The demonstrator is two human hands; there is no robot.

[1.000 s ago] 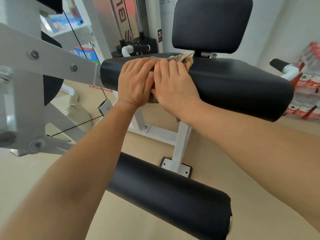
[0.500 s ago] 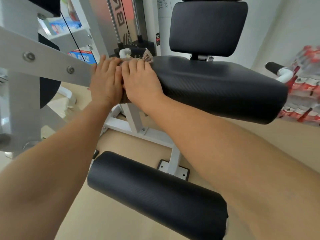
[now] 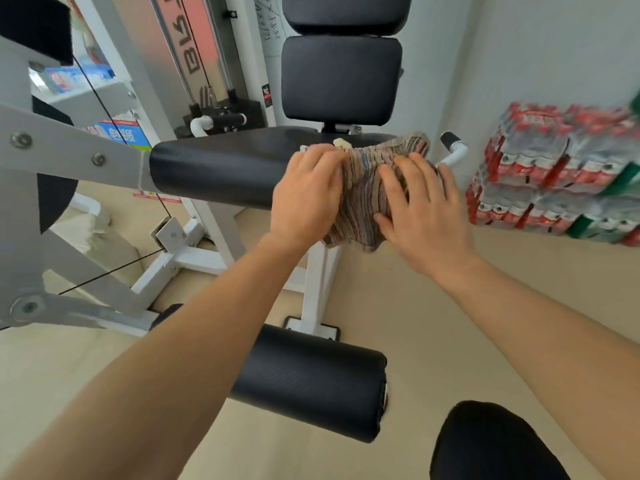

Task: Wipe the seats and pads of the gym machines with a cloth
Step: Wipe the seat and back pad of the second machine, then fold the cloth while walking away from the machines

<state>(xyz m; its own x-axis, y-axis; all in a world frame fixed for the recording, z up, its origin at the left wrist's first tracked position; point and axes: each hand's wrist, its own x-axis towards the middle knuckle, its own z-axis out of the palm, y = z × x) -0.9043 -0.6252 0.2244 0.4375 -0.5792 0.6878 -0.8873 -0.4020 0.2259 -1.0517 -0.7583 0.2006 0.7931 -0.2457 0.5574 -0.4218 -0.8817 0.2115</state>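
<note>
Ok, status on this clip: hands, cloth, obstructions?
Left hand and right hand flat on cloth. Cloth draped over seat pad front edge. No obstruction visible.

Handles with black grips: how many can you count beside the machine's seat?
2. The left handle sits behind the seat; the right handle sticks out just past the cloth. More may be hidden.

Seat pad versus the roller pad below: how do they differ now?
The seat pad is broad and flat-topped; the roller pad is a cylinder. The seat pad carries the striped cloth over its front edge, left hand and right hand pressing it; the roller pad is bare. The seat pad sits higher than the roller pad. Both are black.
</note>
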